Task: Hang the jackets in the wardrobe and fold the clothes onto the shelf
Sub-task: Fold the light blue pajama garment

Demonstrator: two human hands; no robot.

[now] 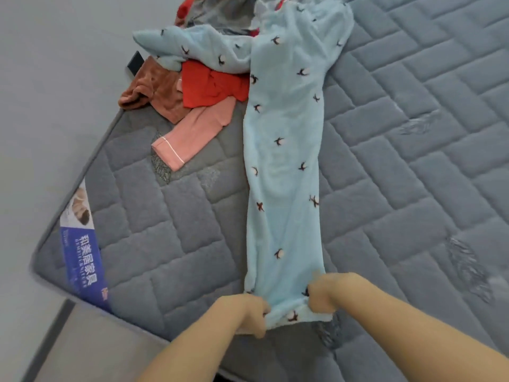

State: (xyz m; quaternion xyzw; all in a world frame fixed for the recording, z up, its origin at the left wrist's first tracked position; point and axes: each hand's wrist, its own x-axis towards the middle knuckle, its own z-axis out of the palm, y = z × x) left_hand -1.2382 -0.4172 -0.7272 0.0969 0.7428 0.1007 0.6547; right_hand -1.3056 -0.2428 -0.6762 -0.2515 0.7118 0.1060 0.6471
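The grey quilted mattress (413,166) carried everything, its corner with a blue label (82,260) at the lower left. Along its middle lay the pale blue fleece garment (283,161), printed with small dark birds and stretched out in one long strip. Its long axis ran from the near edge, at the person's hands, away to the far end, where it widened and a second limb of the same cloth splayed off to the left over the pile. It looked soft, light and limp, with no stiffness of its own; it would probably sag and crease wherever it was not held, so the two corners of an end seemed the sensible places to grip. Beside it on the left lay a heap: a brown plush piece (148,89), a red garment (212,86) and a pink sleeve (190,133) pointing toward the near left. The left hand (248,315) pinched the near hem's left corner, fingers curled round it. The right hand (325,293) gripped the right corner likewise.
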